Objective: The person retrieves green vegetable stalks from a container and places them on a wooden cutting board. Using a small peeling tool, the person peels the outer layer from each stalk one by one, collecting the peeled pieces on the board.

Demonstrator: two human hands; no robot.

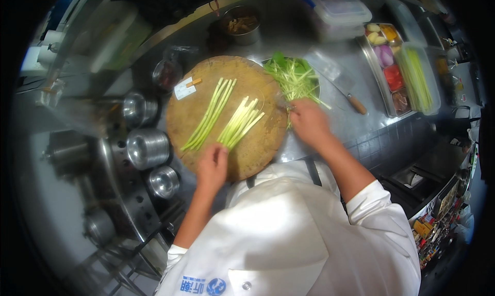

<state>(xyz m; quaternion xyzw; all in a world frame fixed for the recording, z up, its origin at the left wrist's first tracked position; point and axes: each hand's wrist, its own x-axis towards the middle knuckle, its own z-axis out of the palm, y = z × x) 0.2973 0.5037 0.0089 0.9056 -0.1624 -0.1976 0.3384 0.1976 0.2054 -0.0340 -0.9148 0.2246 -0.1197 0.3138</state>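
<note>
A round wooden chopping board (205, 69) lies before me, bearing two bundles of green stalks. The longer, slimmer stalks (212, 113) lie on the left; shorter stalks (240, 124) with pale, cut-looking ends lie right of them. My left hand (212, 162) is at the board's near edge, thumb and fingers closed about the near ends of the shorter bundle. Past the board's right edge, my right hand (310, 120) is curled beside a heap of thin, pale-green trimmings and leaves (292, 79) in a metal bowl. Something small and shiny shows at its fingertips, too blurred to name.
A wooden-handled tool (356, 103) lies on the steel counter at right, before a tray (381, 85) of cut ingredients and a clear container of green stalks (415, 79). Stacked metal bowls (147, 148) stand at left. A paper slip (184, 89) rests on the board.
</note>
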